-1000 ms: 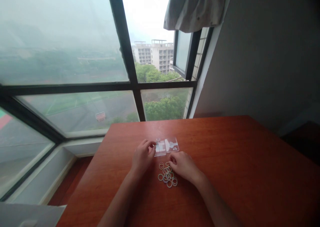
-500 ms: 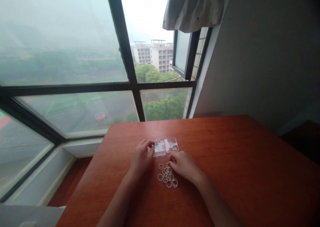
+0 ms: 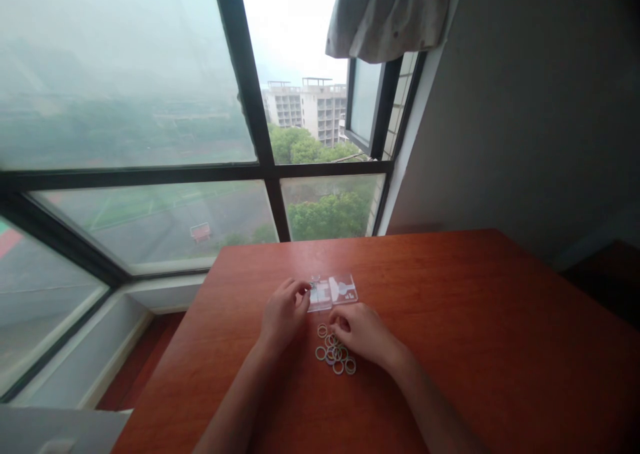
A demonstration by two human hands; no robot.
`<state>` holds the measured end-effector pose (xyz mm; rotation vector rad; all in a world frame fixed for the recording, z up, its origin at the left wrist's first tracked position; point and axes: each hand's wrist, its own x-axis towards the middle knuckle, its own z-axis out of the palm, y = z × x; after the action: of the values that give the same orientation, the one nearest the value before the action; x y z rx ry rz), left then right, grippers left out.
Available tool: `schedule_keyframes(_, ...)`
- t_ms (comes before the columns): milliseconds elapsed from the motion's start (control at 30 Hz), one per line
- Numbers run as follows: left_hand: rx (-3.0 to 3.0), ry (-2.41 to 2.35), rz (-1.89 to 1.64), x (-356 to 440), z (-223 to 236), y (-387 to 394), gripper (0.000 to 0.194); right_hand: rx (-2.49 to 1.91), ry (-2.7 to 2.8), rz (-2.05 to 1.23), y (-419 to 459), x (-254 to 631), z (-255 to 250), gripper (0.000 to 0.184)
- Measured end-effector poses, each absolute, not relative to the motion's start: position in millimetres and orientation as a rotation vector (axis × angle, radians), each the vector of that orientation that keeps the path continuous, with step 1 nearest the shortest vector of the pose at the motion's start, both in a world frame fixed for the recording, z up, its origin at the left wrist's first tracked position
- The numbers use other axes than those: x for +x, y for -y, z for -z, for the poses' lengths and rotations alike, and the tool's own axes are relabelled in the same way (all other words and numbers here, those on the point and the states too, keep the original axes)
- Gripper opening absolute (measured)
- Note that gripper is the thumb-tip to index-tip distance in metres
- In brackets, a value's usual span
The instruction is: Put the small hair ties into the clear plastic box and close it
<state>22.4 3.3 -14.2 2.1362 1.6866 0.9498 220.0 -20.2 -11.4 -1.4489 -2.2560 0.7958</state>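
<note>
My left hand [image 3: 287, 311] is curled at the left edge of a clear plastic box [image 3: 320, 297], thumb and forefinger gripping that edge. The box lies open, its transparent lid [image 3: 344, 290] flat on the right with a white printed pattern. Nearer to me is a loose pile of thin pale rings [image 3: 339, 367], several overlapping. Over the pile's upper right side, my right hand [image 3: 365, 331] has thumb and forefinger pinched together. Whatever is between those fingertips is too small to make out, and the hand hides part of the pile.
The reddish-brown wooden table [image 3: 450, 321] extends on both sides of my arms. Beyond its far edge stands a dark-framed window [image 3: 270, 172] with an open pane [image 3: 367, 101] and a curtain [image 3: 390, 14] above. A grey wall [image 3: 525, 127] rises on the right.
My right hand has shifted slightly left, its fingertips now farther over the upper part of the ring pile. My left hand and the box stay where they were.
</note>
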Motion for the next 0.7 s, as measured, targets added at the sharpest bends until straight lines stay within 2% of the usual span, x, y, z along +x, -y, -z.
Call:
schedule_keyframes(133, 2.138, -1.679, -0.953, 22.4, 13.8, -3.5, 0.014, -1.34, 2.374, -0.785, 29.6, 208.2, 10.0, 0.017)
schedule_keyframes(333, 2.131, -1.676, -0.935, 22.2, 12.3, -3.5, 0.015, -1.445, 2.535, -0.64, 35.4, 198.3, 9.5, 0.013)
schedule_keyframes(700, 2.139, -1.672, -0.946, 21.5, 12.8, -3.2, 0.016, -1.432, 2.609, -0.587, 37.9, 195.7, 7.1, 0.016)
